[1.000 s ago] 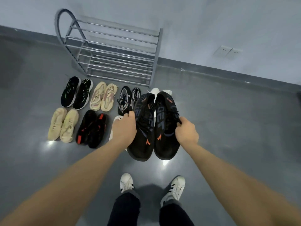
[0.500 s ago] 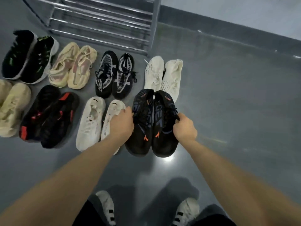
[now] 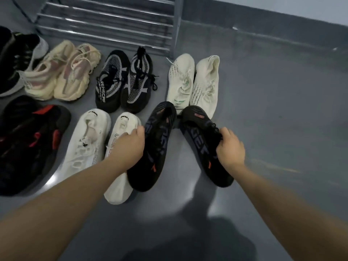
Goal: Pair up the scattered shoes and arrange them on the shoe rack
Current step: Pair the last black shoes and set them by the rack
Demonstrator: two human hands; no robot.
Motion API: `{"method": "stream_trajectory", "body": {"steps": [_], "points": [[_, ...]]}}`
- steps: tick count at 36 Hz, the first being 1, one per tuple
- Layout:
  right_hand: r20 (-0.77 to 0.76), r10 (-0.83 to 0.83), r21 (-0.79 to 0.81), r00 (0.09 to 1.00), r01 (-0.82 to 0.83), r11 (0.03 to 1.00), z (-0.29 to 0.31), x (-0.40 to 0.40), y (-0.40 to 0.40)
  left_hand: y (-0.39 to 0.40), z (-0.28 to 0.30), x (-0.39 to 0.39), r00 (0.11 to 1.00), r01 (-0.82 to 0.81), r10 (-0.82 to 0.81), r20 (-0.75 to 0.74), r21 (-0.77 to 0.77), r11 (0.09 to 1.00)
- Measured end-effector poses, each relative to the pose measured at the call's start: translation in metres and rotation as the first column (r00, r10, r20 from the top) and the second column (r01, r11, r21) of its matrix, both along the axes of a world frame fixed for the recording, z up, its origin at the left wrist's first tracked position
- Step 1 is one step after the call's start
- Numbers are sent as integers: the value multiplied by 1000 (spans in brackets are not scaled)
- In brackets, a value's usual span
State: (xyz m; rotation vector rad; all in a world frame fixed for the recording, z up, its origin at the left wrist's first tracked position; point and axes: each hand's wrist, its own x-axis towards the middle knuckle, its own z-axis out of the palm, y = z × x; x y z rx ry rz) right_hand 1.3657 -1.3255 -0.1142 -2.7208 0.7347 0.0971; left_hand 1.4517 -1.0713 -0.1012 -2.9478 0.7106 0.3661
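My left hand (image 3: 130,146) grips the left black shoe with orange marks (image 3: 152,155) by its side. My right hand (image 3: 230,147) grips the matching right black shoe (image 3: 201,142) by its opening. The two shoes splay apart at the heels, toes near each other, low over the floor. Paired shoes lie in rows on the floor: a white pair (image 3: 88,147), a cream-white pair (image 3: 194,83), a black mesh pair (image 3: 122,81), a beige pair (image 3: 64,72), a black-and-red pair (image 3: 32,140). The metal shoe rack (image 3: 113,21) stands behind them, its visible shelves bare.
A black shoe with a white sole (image 3: 17,59) is cut off at the left edge. Grey floor (image 3: 273,119) stretches to the right up to the dark baseboard (image 3: 263,29). My shadow darkens the floor at the bottom.
The view has dropped closer to the floor. Both hands lowered the black pair, and the two shoes have spread apart at the heels instead of lying side by side.
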Motion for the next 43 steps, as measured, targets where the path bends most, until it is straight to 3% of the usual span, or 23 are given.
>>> {"method": "stream_trajectory", "body": {"steps": [6, 11, 17, 21, 25, 29, 32, 35, 38, 43], "points": [[42, -182, 85, 982, 178, 980, 8, 1, 15, -4, -9, -10, 961, 180, -183, 209, 34, 983], [87, -146, 0, 985, 146, 989, 21, -3, 17, -10, 18, -8, 986, 67, -68, 154, 11, 998], [88, 192, -183, 978, -173, 968, 35, -8, 7, 6, 44, 10, 960, 40, -29, 277, -34, 999], [104, 537, -234, 837, -504, 831, 33, 2, 10, 11, 58, 26, 942, 56, -26, 334, -80, 995], [135, 665, -192, 735, -639, 745, 35, 13, 29, 10, 66, 37, 942, 6, 42, 333, -144, 990], [73, 735, -26, 674, -736, 677, 34, 18, 52, 16, 63, 42, 937, -33, 103, 333, -208, 978], [112, 643, 71, 757, -652, 755, 34, 21, 60, 21, 62, 44, 937, -64, 135, 323, -221, 973], [305, 528, -97, 792, -526, 845, 38, 26, 56, 20, 62, 48, 931, 1, 82, 355, -227, 974], [429, 419, -169, 800, -384, 908, 45, 33, 52, 10, 63, 48, 924, 115, -35, 381, -189, 975], [397, 391, -215, 830, -330, 919, 53, 39, 36, -25, 64, 49, 841, 400, -318, 437, -109, 910]]}}
